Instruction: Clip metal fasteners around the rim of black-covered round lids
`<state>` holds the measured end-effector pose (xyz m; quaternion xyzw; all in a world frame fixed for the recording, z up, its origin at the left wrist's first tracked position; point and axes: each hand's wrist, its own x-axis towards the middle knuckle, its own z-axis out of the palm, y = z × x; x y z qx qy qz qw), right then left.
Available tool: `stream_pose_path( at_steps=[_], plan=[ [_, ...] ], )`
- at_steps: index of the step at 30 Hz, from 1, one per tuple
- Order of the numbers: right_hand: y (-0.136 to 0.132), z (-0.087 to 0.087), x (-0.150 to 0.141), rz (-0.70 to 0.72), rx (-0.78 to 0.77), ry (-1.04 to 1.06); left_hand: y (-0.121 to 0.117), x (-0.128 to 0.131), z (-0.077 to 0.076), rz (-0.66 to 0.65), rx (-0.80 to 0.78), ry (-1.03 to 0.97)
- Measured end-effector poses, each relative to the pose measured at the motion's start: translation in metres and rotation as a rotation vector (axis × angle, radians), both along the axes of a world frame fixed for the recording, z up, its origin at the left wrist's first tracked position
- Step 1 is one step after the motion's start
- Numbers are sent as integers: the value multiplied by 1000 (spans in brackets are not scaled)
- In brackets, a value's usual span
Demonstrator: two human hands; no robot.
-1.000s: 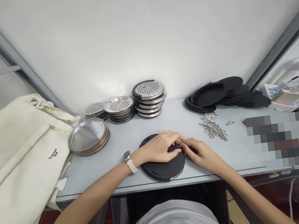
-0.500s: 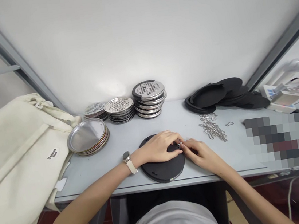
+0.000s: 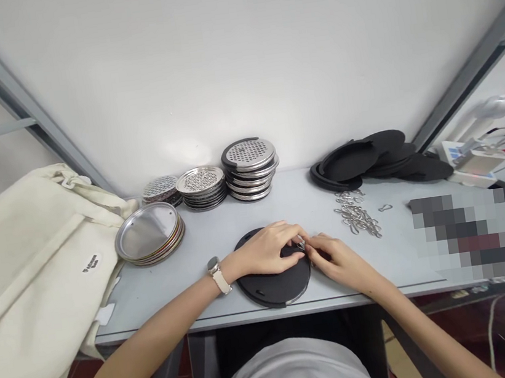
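Observation:
A black round plate (image 3: 277,288) with small slots lies flat near the table's front edge. My left hand (image 3: 270,250) covers its upper part, palm down, with thumb and forefinger curled in at the plate's right edge. There, my right hand (image 3: 333,256) pinches a small silver carabiner clip (image 3: 301,246), mostly hidden by the fingertips of both hands. Whether the clip passes through the plate cannot be made out. More silver clips (image 3: 356,215) lie in a loose heap to the right, and a single clip (image 3: 385,207) sits apart from them.
Stacked grater discs (image 3: 200,180) and a taller stack (image 3: 250,155) stand by the wall. Metal lids (image 3: 146,231) are piled at left, beside a cream bag (image 3: 44,272). Black round covers (image 3: 351,160) lie at back right, near a boxy device (image 3: 477,165) with cables.
Both hands stay at the plate's right edge, with only slight finger movement around the clip. The view has shifted a little.

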<state>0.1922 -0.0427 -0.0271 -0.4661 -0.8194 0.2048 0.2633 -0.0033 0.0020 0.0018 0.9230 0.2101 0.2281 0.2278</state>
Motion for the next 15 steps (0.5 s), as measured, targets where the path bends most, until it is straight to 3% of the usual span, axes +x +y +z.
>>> stream_pose_path(
  at_steps=[7,15],
  plan=[
    [0,0,0,-12,-24,-5,2,0,-1,5,-101,-64],
    [-1,-2,-1,-78,-36,38,2,1,-3,27,-91,-60]
  ],
)
